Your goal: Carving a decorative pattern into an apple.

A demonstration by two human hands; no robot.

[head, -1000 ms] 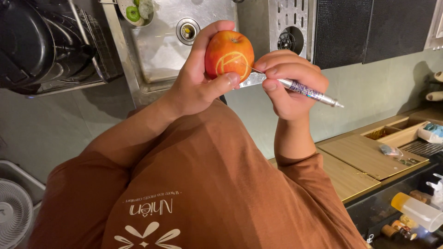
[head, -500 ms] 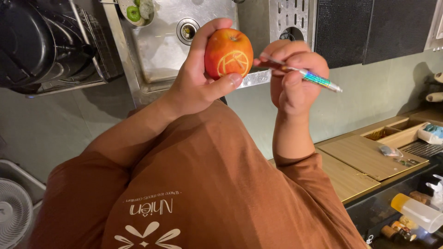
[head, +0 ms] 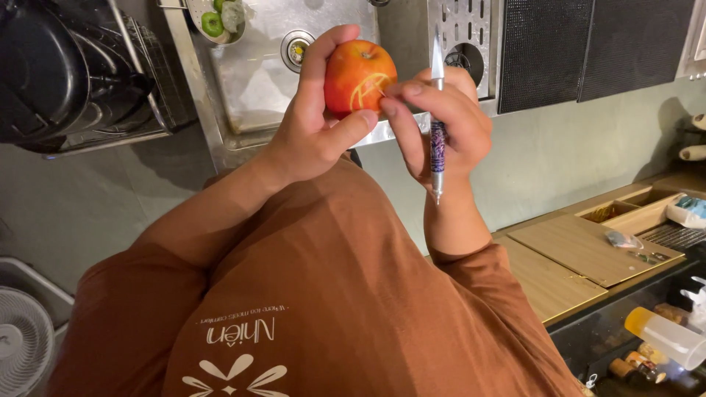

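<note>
Watching the head cam feed here. My left hand (head: 316,125) has the apple (head: 358,76) up over the steel sink (head: 257,73), fingers curled round its 9 o'clock side and the thumb pressed against the bottom near 6 o'clock. There's a pale pattern cut into the red skin facing me. My right hand (head: 441,125) sits at the apple's 3 o'clock, fingers wrapped tight around a thin carving knife (head: 437,140) with a patterned handle, held upright, index finger tip touching the fruit.

Handling-wise I'd guess the apple is firm and fairly light but smooth, so probably a bit slippery where juice shows, and the cut skin bruises easily. Best grip looks like the uncarved sides, same as now. A wooden board (head: 588,250) lies off at 4 o'clock.
</note>
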